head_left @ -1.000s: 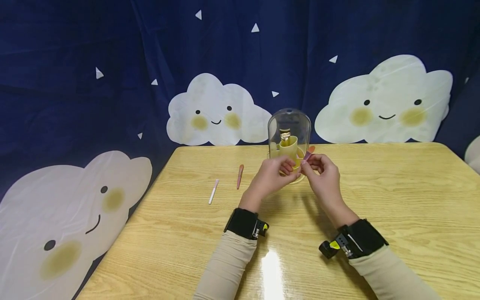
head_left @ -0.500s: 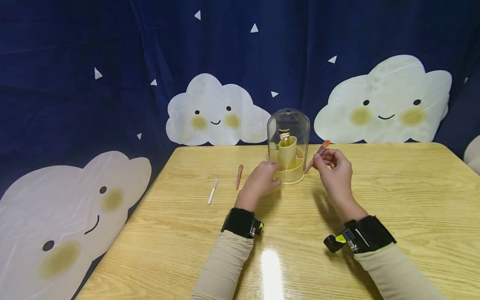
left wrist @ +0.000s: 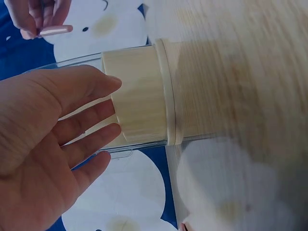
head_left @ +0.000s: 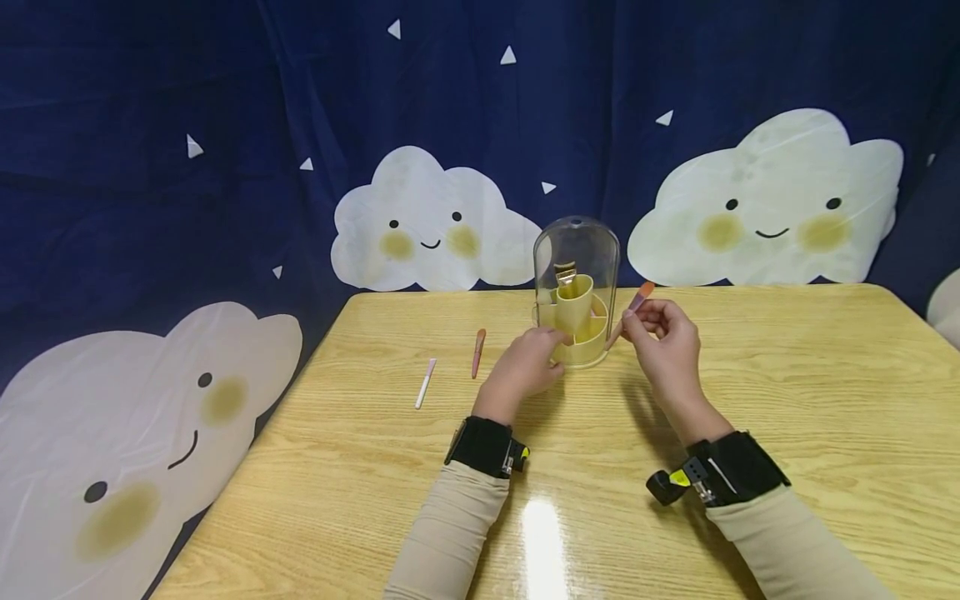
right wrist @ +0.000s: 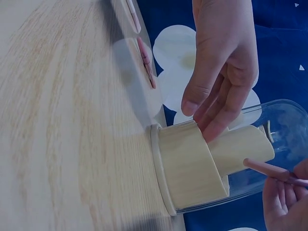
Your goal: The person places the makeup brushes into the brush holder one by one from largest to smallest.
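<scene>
A cream-yellow makeup brush holder (head_left: 587,353) stands upright near the table's far edge, with a clear domed cover (head_left: 577,233) around its back. One brush with a gold ferrule (head_left: 566,275) leans in its tall middle cup. My left hand (head_left: 525,362) is at the holder's left front; in the left wrist view its fairly straight fingers (left wrist: 98,139) reach the rim of the holder's lower wall. To the right, my right hand (head_left: 667,354) pinches a pink makeup brush (head_left: 642,295), orange bristles up. Its handle end (right wrist: 260,166) points down toward the holder.
On the table (head_left: 360,492), left of the holder, lie a pink makeup brush (head_left: 477,357) and a small white brush (head_left: 425,385). A dark blue curtain (head_left: 465,92) with cloud shapes hangs behind the table.
My hands have moved apart: the right went right with the pink brush, the left shifted left to the holder's side. The gold-ferrule brush has moved slightly left and down.
</scene>
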The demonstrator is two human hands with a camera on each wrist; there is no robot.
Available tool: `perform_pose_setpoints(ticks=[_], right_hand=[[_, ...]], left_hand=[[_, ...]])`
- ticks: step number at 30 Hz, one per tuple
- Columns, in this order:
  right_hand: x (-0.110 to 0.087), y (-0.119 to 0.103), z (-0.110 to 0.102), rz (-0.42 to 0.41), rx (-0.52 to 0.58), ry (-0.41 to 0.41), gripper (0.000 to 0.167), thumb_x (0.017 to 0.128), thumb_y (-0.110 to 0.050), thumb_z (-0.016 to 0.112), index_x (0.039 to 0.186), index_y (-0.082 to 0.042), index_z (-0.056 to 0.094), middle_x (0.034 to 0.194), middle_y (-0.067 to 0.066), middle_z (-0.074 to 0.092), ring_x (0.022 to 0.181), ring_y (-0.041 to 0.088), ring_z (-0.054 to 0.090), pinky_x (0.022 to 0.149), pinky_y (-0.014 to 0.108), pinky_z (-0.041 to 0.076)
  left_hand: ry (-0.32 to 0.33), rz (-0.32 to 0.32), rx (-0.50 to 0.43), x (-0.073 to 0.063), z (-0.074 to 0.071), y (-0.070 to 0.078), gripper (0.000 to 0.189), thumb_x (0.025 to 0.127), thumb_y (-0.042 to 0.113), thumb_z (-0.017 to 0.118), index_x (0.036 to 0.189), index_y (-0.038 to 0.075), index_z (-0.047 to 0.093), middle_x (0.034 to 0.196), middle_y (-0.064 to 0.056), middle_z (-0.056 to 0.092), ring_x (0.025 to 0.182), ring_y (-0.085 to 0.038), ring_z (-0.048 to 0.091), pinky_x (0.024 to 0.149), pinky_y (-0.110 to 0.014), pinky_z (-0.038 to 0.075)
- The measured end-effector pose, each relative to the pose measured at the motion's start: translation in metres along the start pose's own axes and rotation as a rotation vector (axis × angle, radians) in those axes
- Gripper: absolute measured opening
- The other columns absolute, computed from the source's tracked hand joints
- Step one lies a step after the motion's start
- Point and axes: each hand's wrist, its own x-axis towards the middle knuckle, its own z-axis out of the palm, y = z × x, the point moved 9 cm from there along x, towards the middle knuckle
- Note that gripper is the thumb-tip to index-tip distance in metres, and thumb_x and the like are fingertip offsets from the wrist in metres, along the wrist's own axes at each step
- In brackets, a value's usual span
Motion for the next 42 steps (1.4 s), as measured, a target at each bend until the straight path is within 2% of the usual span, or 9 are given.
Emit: perform_pose_setpoints(ticks=[5,13,22,27,30,42], right_hand=[[0.000,0.005,0.001,0.017,-0.012,-0.013,0.030,0.098,-0.008,0.064,0.120,0.010,0.057,0.099,0.002,0.056,0.083,0.004,0.059,0.076,0.015,0.056],[0.001,0.006,0.002,0.003,-0.054,-0.012,0.030,0.098,-0.009,0.063,0.121,0.010,0.057,0.101,0.005,0.057,0.085,0.005,0.058,0.073,0.011,0.054],[-0.002,0.002,0.002,0.001,-0.089,-0.019,0.030,0.099,-0.009,0.062,0.121,0.011,0.057,0.103,0.009,0.058,0.085,0.003,0.057,0.071,0.008,0.051],[-0.005,-0.005,0.002,-0.037,-0.134,-0.013,0.029,0.099,-0.011,0.063,0.118,0.011,0.059,0.103,0.011,0.060,0.086,0.004,0.058,0.072,0.007,0.049],[-0.002,0.002,0.000,-0.064,-0.162,0.000,0.029,0.099,-0.015,0.065,0.117,0.008,0.060,0.103,0.010,0.060,0.088,0.006,0.059,0.074,0.008,0.049],[-0.001,0.004,-0.001,-0.113,-0.217,0.007,0.026,0.098,-0.013,0.067,0.113,0.008,0.063,0.103,0.015,0.065,0.086,0.001,0.059,0.075,0.007,0.047]], left_hand=[[-0.003,0.008,0.012,0.000,0.000,0.003,0.037,0.095,0.013,0.071,0.131,0.010,0.065,0.124,-0.006,0.066,0.114,-0.021,0.063,0.096,-0.031,0.051],[-0.011,0.016,0.029,-0.001,-0.001,0.006,0.034,0.094,0.012,0.071,0.128,0.012,0.066,0.124,-0.005,0.066,0.116,-0.019,0.063,0.098,-0.029,0.050],[-0.084,0.019,0.004,-0.004,0.000,0.012,0.034,0.095,0.013,0.071,0.129,0.012,0.065,0.127,-0.005,0.065,0.116,-0.018,0.062,0.097,-0.029,0.049],[-0.113,0.019,0.013,-0.005,0.000,0.016,0.035,0.096,0.015,0.071,0.131,0.012,0.065,0.127,-0.004,0.067,0.116,-0.017,0.062,0.098,-0.027,0.049],[-0.120,0.022,0.024,-0.006,0.000,0.018,0.036,0.095,0.015,0.071,0.131,0.012,0.065,0.127,-0.004,0.067,0.116,-0.017,0.062,0.098,-0.028,0.049],[-0.150,0.037,0.049,-0.010,-0.003,0.028,0.036,0.095,0.016,0.071,0.132,0.014,0.067,0.128,-0.004,0.068,0.119,-0.018,0.062,0.100,-0.028,0.049]])
